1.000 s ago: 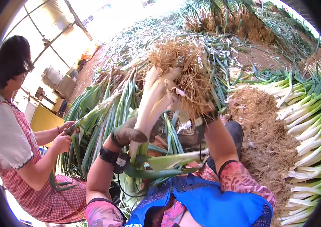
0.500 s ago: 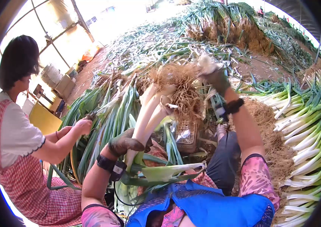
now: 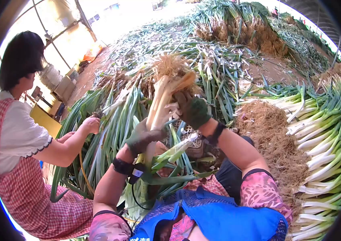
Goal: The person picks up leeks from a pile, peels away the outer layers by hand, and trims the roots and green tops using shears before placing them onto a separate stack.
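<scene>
My left hand [image 3: 145,136], in a dark glove, is wrapped round the pale shafts of a few thick green onions [image 3: 158,100]. They stand nearly upright in front of me with their brown roots [image 3: 170,66] at the top. My right hand [image 3: 193,110], also gloved, is closed against the side of the shafts just below the roots. Pale, loose bits of skin [image 3: 172,109] show beside its fingertips. Below the hands a peeled-back green leaf [image 3: 176,150] hangs across my lap.
At left a person in a checked apron [image 3: 21,180] works beside heaped green onions [image 3: 116,120]. Cut roots [image 3: 269,140] are piled at my right, beside a row of cleaned green onions [image 3: 323,160]. A crate [image 3: 194,146] stands ahead; bundles [image 3: 235,24] stand farther back.
My right hand has come down and left from out beyond the roots to the shafts. The held green onions stand more upright, their roots shifted left and up.
</scene>
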### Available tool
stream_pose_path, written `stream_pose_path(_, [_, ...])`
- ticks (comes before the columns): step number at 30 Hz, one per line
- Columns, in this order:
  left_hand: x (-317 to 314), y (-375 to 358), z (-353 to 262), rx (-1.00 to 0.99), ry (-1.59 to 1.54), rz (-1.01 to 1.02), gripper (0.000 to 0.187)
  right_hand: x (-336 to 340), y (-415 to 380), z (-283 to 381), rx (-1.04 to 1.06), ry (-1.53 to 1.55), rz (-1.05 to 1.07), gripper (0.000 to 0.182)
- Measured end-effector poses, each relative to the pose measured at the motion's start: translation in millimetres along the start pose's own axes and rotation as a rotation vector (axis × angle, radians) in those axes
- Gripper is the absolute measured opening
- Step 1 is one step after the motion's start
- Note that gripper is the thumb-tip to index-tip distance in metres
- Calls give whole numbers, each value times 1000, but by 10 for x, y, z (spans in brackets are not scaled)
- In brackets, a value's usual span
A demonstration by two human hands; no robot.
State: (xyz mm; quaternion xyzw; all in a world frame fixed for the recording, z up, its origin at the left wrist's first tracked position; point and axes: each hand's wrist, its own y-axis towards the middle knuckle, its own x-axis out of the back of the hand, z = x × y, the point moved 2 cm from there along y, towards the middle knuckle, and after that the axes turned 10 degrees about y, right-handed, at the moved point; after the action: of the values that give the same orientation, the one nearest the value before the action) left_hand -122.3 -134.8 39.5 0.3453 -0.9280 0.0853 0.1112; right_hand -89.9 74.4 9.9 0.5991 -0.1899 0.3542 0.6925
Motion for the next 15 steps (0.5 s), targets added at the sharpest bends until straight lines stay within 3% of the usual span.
stream_pose_path(1, [23, -28, 4, -14, -17, -6, 43, -18, 33, -80, 13, 17, 87, 36])
stream_pose_path(4, [91, -68, -16, 41, 37, 8, 42, -237, 221, -627, 211, 265, -235, 37])
stream_pose_path(6, [145, -12, -4, 91, 70, 38, 40, -392, 333, -899, -330, 465, 142, 29])
stream_pose_path(10, [228, 36, 33, 81, 56, 89, 39, -159, 499, -1066, -403, -382, 319, 25])
stream_pose_path(11, [285, -34, 80, 84, 37, 102, 39, -82, 347, -1518, -255, 30, -322, 24])
stream_pose_path(14, [454, -176, 286, 151, -23, 71, 44, 192, 140, -2410, -724, 366, -274, 27])
stream_pose_path(15, [463, -169, 299, 158, -25, 65, 46, 292, 51, -2260, -661, 481, -217, 24])
